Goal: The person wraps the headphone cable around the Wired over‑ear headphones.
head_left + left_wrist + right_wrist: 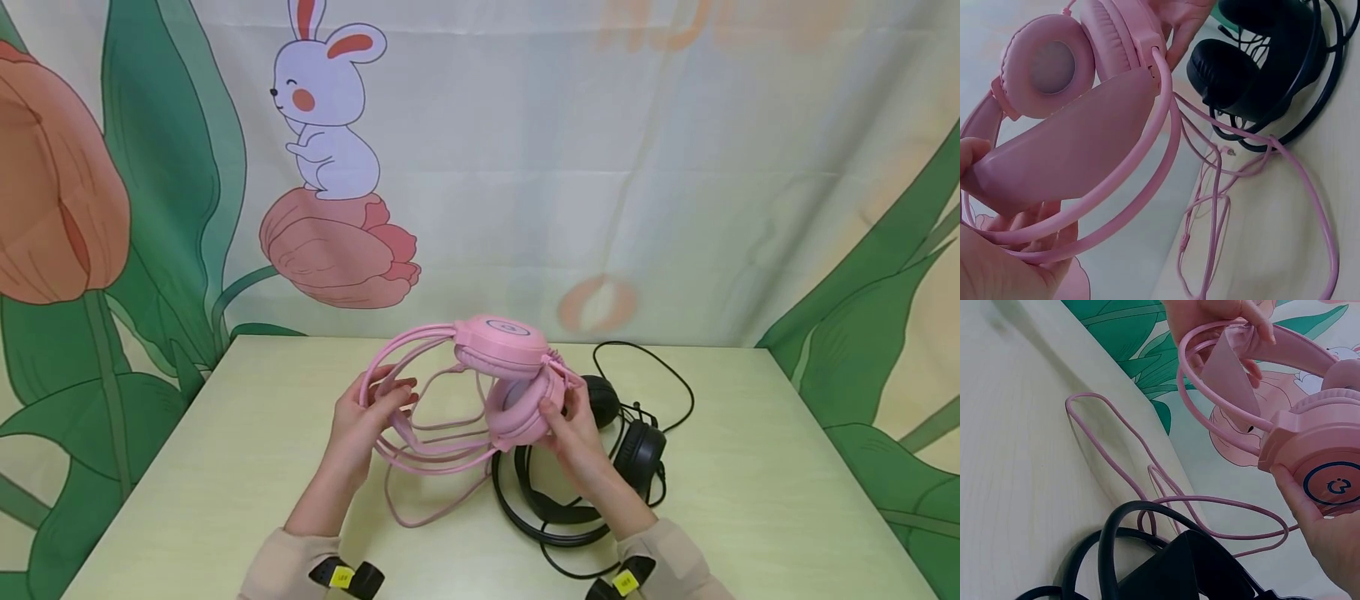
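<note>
Our left hand (358, 427) and right hand (574, 429) curl round the pink headset (501, 340) at band (1079, 144) and cup (521, 427), likely balancing it between them.

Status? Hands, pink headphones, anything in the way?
Left hand grips headband; right hand holds one earcup. Pink headphones raised off table. Black headphones close by right hand.

No word can be read for certain. The headphones (502, 354) bear a logo (1338, 485) on the outer face of one ear cup (1294, 450): a dark ring around a small stylised sign, something like a 3 with a hook beside it. Pale orange lettering (667, 40) stands at the top of the cloth (487, 167), too faint and cut off to read. The left label (342, 577) and right label (625, 582), both yellow on black wrist devices (366, 581), carry dark print too small to make out.
</note>
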`<act>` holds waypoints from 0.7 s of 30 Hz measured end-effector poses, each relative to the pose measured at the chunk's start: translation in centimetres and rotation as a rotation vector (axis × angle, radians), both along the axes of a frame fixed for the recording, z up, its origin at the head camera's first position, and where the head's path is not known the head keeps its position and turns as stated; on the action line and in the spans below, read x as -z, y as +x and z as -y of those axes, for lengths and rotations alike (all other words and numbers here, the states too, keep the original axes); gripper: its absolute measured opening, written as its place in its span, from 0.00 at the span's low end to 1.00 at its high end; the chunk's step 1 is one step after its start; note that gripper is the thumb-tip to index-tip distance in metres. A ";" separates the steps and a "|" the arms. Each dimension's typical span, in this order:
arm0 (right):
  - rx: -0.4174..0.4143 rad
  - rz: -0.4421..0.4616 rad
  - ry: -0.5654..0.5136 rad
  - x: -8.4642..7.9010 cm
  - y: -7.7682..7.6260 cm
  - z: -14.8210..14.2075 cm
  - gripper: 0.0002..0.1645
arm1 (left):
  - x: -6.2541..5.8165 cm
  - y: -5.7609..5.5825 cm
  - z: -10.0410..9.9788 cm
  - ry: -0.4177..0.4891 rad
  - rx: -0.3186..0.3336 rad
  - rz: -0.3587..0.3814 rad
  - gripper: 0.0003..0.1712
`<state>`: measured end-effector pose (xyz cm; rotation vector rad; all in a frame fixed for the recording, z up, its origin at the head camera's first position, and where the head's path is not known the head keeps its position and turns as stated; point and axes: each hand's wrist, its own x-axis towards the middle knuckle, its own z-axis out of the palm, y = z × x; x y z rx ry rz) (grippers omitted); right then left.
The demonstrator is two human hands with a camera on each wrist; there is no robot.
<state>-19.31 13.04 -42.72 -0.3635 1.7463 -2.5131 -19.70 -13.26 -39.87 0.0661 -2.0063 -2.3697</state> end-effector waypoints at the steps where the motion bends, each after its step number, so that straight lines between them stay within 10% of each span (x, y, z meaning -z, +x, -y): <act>1: 0.000 0.000 0.002 0.0 0.0 0.0 0.35 | 0.1 0.0 0.0 0.011 0.001 -0.006 0.24; 21: -0.021 -0.029 -0.077 -0.1 0.1 0.2 0.33 | -1.0 0.6 -0.9 0.170 -0.023 -0.056 0.07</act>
